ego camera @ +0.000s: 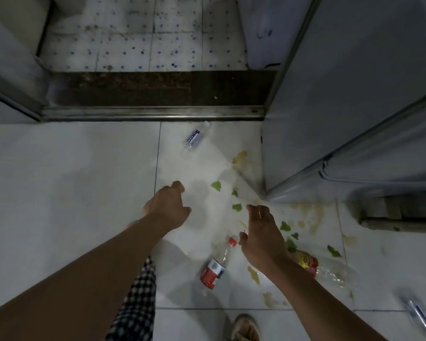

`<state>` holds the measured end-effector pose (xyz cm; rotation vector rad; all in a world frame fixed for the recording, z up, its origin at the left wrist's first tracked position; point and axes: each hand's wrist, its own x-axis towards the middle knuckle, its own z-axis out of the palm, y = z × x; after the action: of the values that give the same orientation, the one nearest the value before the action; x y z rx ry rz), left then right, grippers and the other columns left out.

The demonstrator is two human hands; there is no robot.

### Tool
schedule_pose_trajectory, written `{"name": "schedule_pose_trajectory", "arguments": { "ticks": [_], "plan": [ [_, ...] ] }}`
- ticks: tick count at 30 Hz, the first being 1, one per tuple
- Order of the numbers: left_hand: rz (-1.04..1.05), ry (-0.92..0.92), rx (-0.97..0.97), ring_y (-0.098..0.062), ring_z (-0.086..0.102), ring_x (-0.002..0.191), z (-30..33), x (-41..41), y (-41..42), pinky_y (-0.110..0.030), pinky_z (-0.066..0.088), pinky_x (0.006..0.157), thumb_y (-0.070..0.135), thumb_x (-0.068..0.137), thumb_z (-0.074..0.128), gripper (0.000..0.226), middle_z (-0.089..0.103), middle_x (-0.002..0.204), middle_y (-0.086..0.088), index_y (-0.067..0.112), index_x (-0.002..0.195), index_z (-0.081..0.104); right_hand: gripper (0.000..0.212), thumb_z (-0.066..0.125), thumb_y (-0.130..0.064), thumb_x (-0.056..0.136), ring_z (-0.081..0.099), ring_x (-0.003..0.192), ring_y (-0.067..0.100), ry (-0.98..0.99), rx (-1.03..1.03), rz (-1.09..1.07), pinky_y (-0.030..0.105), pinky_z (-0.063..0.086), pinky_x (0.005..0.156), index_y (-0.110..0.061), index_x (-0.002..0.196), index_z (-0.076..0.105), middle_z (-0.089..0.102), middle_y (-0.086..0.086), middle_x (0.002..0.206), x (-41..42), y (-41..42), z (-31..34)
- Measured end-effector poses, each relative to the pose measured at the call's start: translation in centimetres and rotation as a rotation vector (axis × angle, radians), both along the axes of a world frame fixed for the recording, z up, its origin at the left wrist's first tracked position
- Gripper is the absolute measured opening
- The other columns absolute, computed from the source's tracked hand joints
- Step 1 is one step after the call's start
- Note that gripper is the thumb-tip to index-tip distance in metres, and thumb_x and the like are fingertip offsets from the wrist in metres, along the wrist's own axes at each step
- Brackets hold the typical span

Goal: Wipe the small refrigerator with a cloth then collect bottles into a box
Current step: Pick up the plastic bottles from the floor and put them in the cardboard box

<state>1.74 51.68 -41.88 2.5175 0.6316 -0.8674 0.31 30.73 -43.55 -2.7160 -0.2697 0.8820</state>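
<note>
Bottles lie scattered on the white tiled floor [71, 193] below your two hands, and neither hand holds anything. Your left hand [169, 207] hangs over bare tile with its fingers loosely curled; your right hand [261, 232] hovers just beside it, fingers relaxed and pointing down. Closest to your right hand is a clear bottle with a red cap and red label [215, 265], lying on its side. Partly hidden under your right wrist lies a crumpled bottle with a red and yellow label [312, 265]. A small clear bottle with a blue label [194, 137] lies well apart, near the dark door threshold [155, 94]. Another bottle [418, 316] shows blurred at the lower right. Green leaf scraps [216, 185] and yellowish stains [310, 215] spread across the tiles beside the small refrigerator [354, 107], which stands on your right.
</note>
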Motion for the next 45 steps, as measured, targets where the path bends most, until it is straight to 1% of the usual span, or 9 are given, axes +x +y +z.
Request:
{"name": "schedule_pose_trajectory", "arguments": {
  "ticks": [7,11,15,19,22,28,34,38,45],
  "plan": [
    [-0.122,-0.001,-0.01,-0.029,0.051,0.118,-8.6,11.9,5.9,-0.043,0.045,0.096,0.037,0.082,0.066,0.061,0.052,0.127,-0.011,0.018,0.133,0.037,0.069,0.056,-0.024,0.092,0.036,0.132,0.022,0.026,-0.05,-0.234,0.029,0.041,0.105,-0.013,0.148,0.018,0.032,0.009,0.145,5.9,6.0,-7.4],
    [-0.288,-0.017,0.043,-0.03,0.05,0.118,-15.0,17.5,8.5,-0.044,0.045,0.094,0.04,0.083,0.065,0.065,0.05,0.128,-0.013,0.014,0.135,0.036,0.071,0.05,-0.031,0.095,0.031,0.136,0.022,0.056,-0.082,-0.348,0.027,0.03,0.112,-0.01,0.15,0.009,0.026,0.011,0.148,8.9,10.7,-13.1],
    [-0.416,-0.018,0.107,-0.032,0.049,0.118,-21.6,22.1,10.7,-0.043,0.044,0.094,0.041,0.083,0.064,0.066,0.048,0.127,-0.016,0.01,0.135,0.036,0.068,0.053,-0.023,0.093,0.031,0.134,0.024,0.047,-0.024,-0.536,0.03,0.031,0.11,-0.012,0.149,0.016,0.028,0.011,0.147,10.8,13.7,-18.5],
    [-0.394,-0.075,0.08,-0.034,0.047,0.119,-27.6,25.4,11.5,-0.046,0.043,0.096,0.042,0.081,0.066,0.072,0.045,0.13,-0.019,0.006,0.135,0.034,0.072,0.054,-0.021,0.092,0.025,0.139,0.025,0.014,-0.023,-0.562,0.028,0.027,0.111,-0.01,0.15,0.013,0.025,0.011,0.149,11.5,14.7,-23.6],
    [-0.325,-0.134,0.097,-0.037,0.048,0.118,-31.5,26.7,11.2,-0.048,0.043,0.096,0.044,0.079,0.068,0.076,0.046,0.129,-0.021,0.003,0.133,0.034,0.073,0.056,-0.021,0.091,0.028,0.136,0.023,-0.023,-0.027,-0.599,0.028,0.032,0.105,-0.012,0.15,0.013,0.024,0.009,0.149,11.7,14.9,-26.8],
    [-0.313,-0.177,0.074,-0.039,0.047,0.121,-38.0,27.7,11.1,-0.046,0.044,0.099,0.043,0.081,0.067,0.088,0.041,0.134,-0.025,0.0,0.141,0.019,0.074,0.058,-0.018,0.089,0.029,0.134,0.024,-0.066,-0.009,-0.678,0.029,0.032,0.105,-0.012,0.149,0.015,0.026,0.01,0.147,10.2,14.6,-31.4],
    [-0.253,-0.166,0.047,-0.04,0.048,0.12,-37.8,24.8,10.4,-0.044,0.044,0.097,0.03,0.077,0.074,0.082,0.042,0.132,-0.026,-0.005,0.133,0.026,0.075,0.058,-0.021,0.09,0.028,0.135,0.023,-0.015,-0.003,-0.695,0.031,0.033,0.109,-0.012,0.15,0.013,0.024,0.009,0.149,5.5,14.5,-31.8],
    [-0.316,-0.173,-0.033,-0.04,0.049,0.117,-35.0,18.5,8.7,-0.048,0.044,0.095,0.027,0.077,0.073,0.074,0.044,0.129,-0.024,-0.003,0.131,0.033,0.074,0.058,-0.022,0.09,0.032,0.132,0.024,0.015,-0.042,-0.731,0.032,0.034,0.106,-0.012,0.149,0.015,0.028,0.01,0.147,1.3,13.7,-30.3],
    [-0.395,-0.05,-0.118,-0.037,0.05,0.113,-32.1,7.9,5.1,-0.049,0.046,0.092,0.028,0.079,0.07,0.063,0.045,0.125,-0.019,0.004,0.128,0.038,0.071,0.06,-0.015,0.085,0.041,0.125,0.031,0.056,-0.138,-0.888,0.04,0.042,0.1,-0.007,0.146,0.026,0.037,0.016,0.14,-8.3,11.6,-29.5]
  ]
}}
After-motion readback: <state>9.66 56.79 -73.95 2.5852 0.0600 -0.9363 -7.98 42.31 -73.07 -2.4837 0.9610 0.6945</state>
